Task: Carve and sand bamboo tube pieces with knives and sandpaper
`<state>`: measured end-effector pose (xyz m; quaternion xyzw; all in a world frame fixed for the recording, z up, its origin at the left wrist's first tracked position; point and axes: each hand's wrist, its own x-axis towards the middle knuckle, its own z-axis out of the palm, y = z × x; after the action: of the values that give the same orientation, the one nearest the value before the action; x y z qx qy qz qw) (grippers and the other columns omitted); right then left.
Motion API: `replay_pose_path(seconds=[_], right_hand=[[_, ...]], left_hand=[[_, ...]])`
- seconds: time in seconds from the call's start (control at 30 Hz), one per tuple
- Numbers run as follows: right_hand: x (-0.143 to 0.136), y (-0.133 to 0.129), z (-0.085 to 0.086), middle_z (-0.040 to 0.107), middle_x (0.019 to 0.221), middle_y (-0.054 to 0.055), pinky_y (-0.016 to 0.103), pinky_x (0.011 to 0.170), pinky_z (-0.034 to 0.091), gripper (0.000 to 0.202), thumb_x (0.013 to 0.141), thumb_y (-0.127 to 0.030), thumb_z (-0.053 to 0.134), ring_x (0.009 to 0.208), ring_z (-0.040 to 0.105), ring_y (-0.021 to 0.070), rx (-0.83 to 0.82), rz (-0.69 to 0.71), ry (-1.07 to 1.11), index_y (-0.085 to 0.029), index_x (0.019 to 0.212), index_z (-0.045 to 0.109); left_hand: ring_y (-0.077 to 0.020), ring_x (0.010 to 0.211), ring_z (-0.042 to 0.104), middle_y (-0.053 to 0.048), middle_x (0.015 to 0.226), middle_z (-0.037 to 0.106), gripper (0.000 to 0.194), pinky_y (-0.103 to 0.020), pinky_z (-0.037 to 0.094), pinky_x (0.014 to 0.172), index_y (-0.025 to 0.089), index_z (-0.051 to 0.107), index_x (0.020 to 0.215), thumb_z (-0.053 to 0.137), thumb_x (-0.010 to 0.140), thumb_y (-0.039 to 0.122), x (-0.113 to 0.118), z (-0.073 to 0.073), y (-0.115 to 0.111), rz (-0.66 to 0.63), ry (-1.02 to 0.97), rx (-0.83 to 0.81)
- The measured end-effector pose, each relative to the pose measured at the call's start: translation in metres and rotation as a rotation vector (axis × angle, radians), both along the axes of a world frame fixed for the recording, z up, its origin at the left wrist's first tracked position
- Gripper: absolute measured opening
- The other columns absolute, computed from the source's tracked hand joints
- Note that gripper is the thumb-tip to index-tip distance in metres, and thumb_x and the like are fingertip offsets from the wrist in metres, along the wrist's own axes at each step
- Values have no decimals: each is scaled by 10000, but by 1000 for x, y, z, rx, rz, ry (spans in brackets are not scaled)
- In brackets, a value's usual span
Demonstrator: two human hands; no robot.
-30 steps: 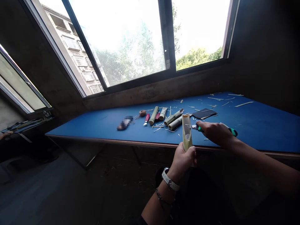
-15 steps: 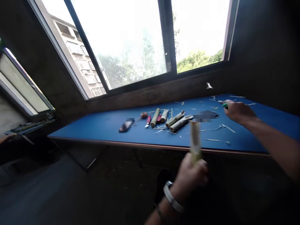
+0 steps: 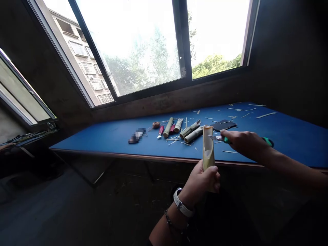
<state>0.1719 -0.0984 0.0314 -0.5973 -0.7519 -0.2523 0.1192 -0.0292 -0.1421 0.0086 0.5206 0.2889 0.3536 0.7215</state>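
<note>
Left hand (image 3: 201,179) clamping pale-green, cut-open bamboo tube (image 3: 208,160) by lower end, long axis rising near-upright by blue tabletop (image 3: 102,136); right grip closing around green-black-handled knife (image 3: 218,138), blade pointing crosswise at hollow.

A bare left hand (image 3: 202,177) closes in a firm upright fist at lower centre, its thumb wrapped across the front and its fingers curled round on the far side. The bare left forearm (image 3: 161,229) rises at a slant from the bottom edge, its wrist circled by a white-strapped metal watch (image 3: 183,205) and, lower down, a dark beaded bracelet (image 3: 169,220). From the right edge, the bare right forearm (image 3: 294,166) reaches inward, angled slightly upward, to a bare right hand (image 3: 246,142), held knuckles up in a closed grip, with fingers directed left. The hands are apart, the right above the left.
</note>
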Motion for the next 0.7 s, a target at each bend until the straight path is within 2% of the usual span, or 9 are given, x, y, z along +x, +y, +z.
replay_pose_path(seconds=[0.1,0.17,0.2,0.27,0.37,0.43,0.53,0.63,0.7], right_hand=[[9,15,3,648,698,118,242,465,317,355,914,-188,225,596,636,225,-19,-89,25,-149,978,571],[26,27,11,649,724,143,245,486,315,368,918,-205,224,602,626,209,-60,-210,162,-119,1005,572],[37,33,17,643,711,156,243,482,308,379,911,-203,225,578,615,196,-78,-266,215,-90,1003,574],[60,43,27,632,746,223,269,483,301,394,891,-199,241,612,618,234,-44,-371,268,-25,1036,562],[83,49,35,645,843,210,282,514,312,366,860,-258,357,696,613,252,37,-399,367,-79,1126,534],[85,45,35,657,860,157,266,531,332,316,840,-264,405,707,605,223,42,-353,392,-133,1090,547],[71,28,29,659,784,105,243,531,370,216,809,-239,446,639,598,184,63,-212,456,-152,966,566],[50,4,19,653,723,91,236,511,416,211,824,-251,442,571,604,169,108,21,496,-137,954,562],[37,-11,12,654,700,85,241,487,430,249,857,-271,409,542,610,168,105,162,419,-129,998,559]], left_hand=[[-37,411,429,55,634,491,418,-191,380,417,171,408,856,653,671,456,9,-11,-8,39,-7,-51],[-50,413,439,39,630,502,439,-195,368,405,167,447,885,670,657,468,14,-23,-18,1,12,-75],[-64,432,463,28,630,508,439,-195,363,409,169,471,919,673,667,466,15,-29,-22,-69,21,-79],[-72,441,466,27,586,496,430,-185,345,398,181,491,908,695,657,464,14,-36,-28,-103,19,-70],[-38,402,430,45,626,488,432,-166,351,377,171,436,853,653,686,505,5,-28,-22,52,-6,-39],[-36,396,437,46,640,498,407,-162,365,376,169,425,860,639,714,482,-3,-16,-13,20,9,35],[-44,391,447,36,640,509,397,-160,358,369,162,424,883,551,771,521,-11,-5,-5,-41,5,84],[-51,398,450,26,653,513,391,-166,350,372,161,414,893,431,830,546,-11,-5,-4,-10,23,159],[-53,414,454,25,671,510,376,-167,339,380,165,411,902,408,848,537,-8,-8,-6,26,96,255]])
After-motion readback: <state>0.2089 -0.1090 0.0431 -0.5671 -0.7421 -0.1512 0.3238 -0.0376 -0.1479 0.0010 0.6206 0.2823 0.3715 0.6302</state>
